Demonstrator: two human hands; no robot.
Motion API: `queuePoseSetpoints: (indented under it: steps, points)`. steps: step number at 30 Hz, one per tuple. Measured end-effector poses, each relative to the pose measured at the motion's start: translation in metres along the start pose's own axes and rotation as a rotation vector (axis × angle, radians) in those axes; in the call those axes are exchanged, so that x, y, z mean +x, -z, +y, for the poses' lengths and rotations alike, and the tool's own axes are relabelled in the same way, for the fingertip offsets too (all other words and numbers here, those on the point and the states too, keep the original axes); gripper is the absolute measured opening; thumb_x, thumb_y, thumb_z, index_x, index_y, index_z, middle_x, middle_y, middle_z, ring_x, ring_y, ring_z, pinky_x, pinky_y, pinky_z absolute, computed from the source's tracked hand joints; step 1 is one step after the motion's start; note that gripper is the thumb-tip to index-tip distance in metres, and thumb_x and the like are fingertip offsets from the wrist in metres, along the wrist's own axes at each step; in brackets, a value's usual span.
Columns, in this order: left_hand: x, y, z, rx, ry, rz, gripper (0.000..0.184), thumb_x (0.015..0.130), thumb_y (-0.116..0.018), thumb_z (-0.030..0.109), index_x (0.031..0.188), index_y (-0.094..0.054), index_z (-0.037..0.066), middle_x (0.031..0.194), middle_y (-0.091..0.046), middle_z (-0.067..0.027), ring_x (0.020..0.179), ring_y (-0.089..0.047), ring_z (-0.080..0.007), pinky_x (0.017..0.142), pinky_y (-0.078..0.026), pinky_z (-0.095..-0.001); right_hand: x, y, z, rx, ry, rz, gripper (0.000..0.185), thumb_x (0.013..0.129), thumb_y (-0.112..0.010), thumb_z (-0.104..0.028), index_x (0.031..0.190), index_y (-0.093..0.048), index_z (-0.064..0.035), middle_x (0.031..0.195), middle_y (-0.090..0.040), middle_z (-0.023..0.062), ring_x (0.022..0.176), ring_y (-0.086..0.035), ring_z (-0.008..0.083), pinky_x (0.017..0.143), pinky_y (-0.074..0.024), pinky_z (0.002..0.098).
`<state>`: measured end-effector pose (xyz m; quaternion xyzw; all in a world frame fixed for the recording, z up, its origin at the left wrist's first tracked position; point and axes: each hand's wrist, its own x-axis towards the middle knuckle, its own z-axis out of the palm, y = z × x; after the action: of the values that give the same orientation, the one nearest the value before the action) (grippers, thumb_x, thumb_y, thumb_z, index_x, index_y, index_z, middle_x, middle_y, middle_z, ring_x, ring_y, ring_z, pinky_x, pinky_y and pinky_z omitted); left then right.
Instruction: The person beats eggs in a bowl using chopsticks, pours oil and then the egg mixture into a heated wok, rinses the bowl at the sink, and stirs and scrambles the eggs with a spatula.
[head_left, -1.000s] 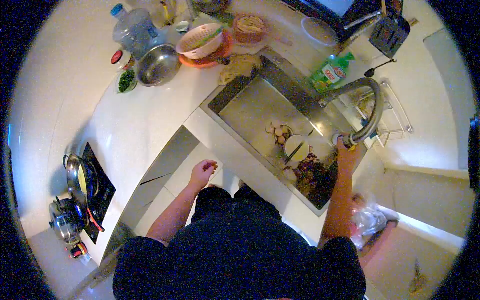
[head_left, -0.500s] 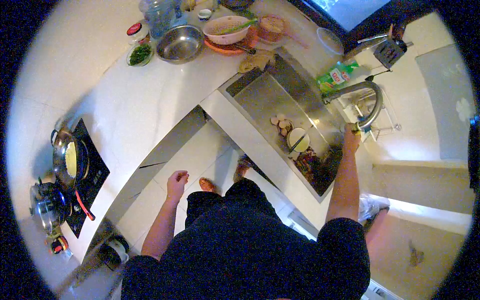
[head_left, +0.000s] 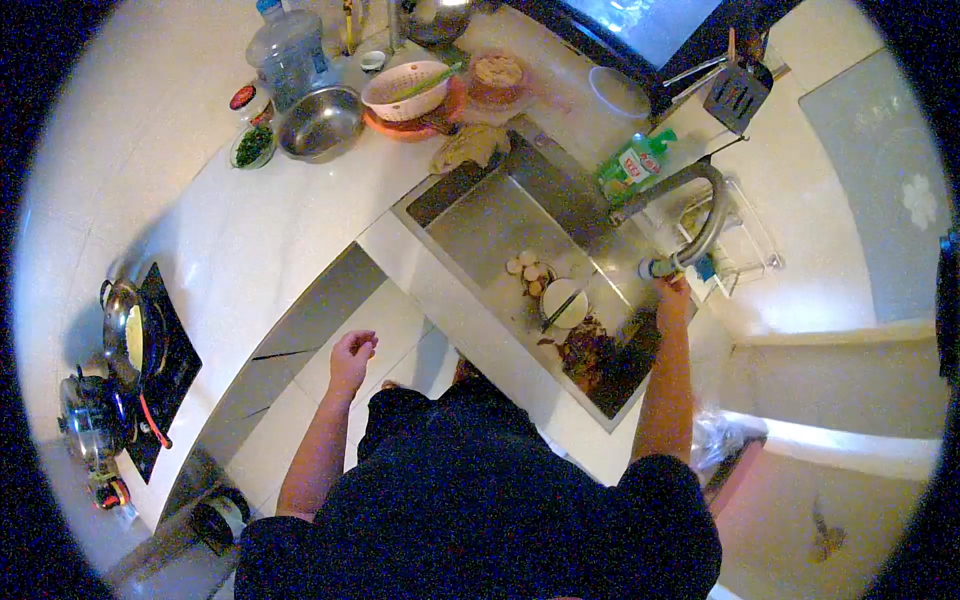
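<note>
My right hand (head_left: 673,290) is closed around the end of the curved grey faucet (head_left: 712,215), at the right side of the sink. Its fingers are partly hidden by the spout head. Below and to the left, in the metal sink (head_left: 480,225), lie eggshells (head_left: 527,268), a white bowl (head_left: 566,304) with a dark utensil across it, and dark reddish-brown scraps (head_left: 592,358). My left hand (head_left: 354,352) hangs in the air over the floor, left of the sink cabinet, its fingers curled in with nothing visible in them.
A wok (head_left: 125,335) with yellow food sits on the black cooktop (head_left: 180,350), a glass-lidded pot (head_left: 88,415) beside it. Along the back stand a steel bowl (head_left: 320,122), a pink colander (head_left: 408,90) and a water jug (head_left: 288,50). A green soap bottle (head_left: 635,165) stands behind the sink.
The view has shifted, so the sink and counter appear further left and lower. My right hand stays on the faucet, whose spout end now points more to the left. My left hand stays curled.
</note>
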<state>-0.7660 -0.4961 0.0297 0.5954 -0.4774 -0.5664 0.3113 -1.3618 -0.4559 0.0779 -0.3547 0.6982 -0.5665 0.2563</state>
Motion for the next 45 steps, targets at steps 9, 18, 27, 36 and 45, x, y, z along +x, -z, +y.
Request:
queuePoseSetpoints:
  steps: [9, 18, 27, 36, 45]
  points:
    - [-0.002, -0.055, 0.016, 0.013, 0.028, 0.0, 0.023, 0.084, -0.053, 0.01, 0.103, -0.054, -0.002, 0.096, -0.061, -0.013, 0.088, -0.059, -0.0205, 0.077, -0.049, -0.0314, 0.02, -0.001, 0.003, -0.219, 0.008, -0.228, 0.044, 0.062, -0.074, -0.004, 0.102, -0.057, -0.004, 0.095, -0.059, 0.0024, 0.087, -0.055, 0.0126, 0.079, -0.0446, 0.0279]
    - [0.007, -0.088, 0.061, 0.162, 0.074, 0.006, 0.019, 0.082, -0.052, 0.004, 0.1, -0.057, -0.001, 0.092, -0.063, -0.0101, 0.085, -0.06, -0.0168, 0.074, -0.049, -0.0278, 0.018, -0.003, -0.013, -0.184, -0.034, -0.297, 0.043, 0.06, -0.075, -0.004, 0.1, -0.058, -0.0039, 0.091, -0.06, 0.003, 0.081, -0.057, 0.0122, 0.075, -0.0468, 0.0268]
    - [0.015, -0.098, 0.078, 0.233, 0.063, -0.033, 0.019, 0.082, -0.053, 0.006, 0.1, -0.057, -0.001, 0.091, -0.063, -0.009, 0.084, -0.06, -0.016, 0.074, -0.049, -0.027, 0.014, -0.003, -0.024, -0.378, 0.071, -0.334, 0.044, 0.064, -0.072, -0.004, 0.105, -0.056, -0.0048, 0.099, -0.06, 0.0054, 0.088, -0.056, 0.0133, 0.077, -0.0454, 0.0272]
    - [0.048, -0.19, 0.072, -0.317, 0.356, -0.361, 0.027, 0.087, -0.049, 0.015, 0.107, -0.054, -0.001, 0.095, -0.061, -0.0113, 0.086, -0.059, -0.0214, 0.079, -0.05, -0.0329, 0.001, 0.011, 0.032, -0.068, -0.237, -0.101, 0.011, 0.074, -0.059, -0.005, 0.084, -0.054, -0.0023, 0.076, -0.058, 0.0059, 0.076, -0.058, 0.0155, 0.072, -0.0469, 0.0274]
    - [0.141, -0.462, 0.076, -0.568, 0.538, -0.602, 0.028, 0.086, -0.047, 0.024, 0.103, -0.055, 0.003, 0.099, -0.06, -0.0084, 0.084, -0.058, -0.0193, 0.079, -0.046, -0.0333, 0.007, 0.016, 0.109, -0.035, -0.219, 0.005, 0.016, 0.076, -0.061, -0.007, 0.085, -0.054, 0.0036, 0.077, -0.06, 0.01, 0.067, -0.06, 0.019, 0.061, -0.0513, 0.0298]
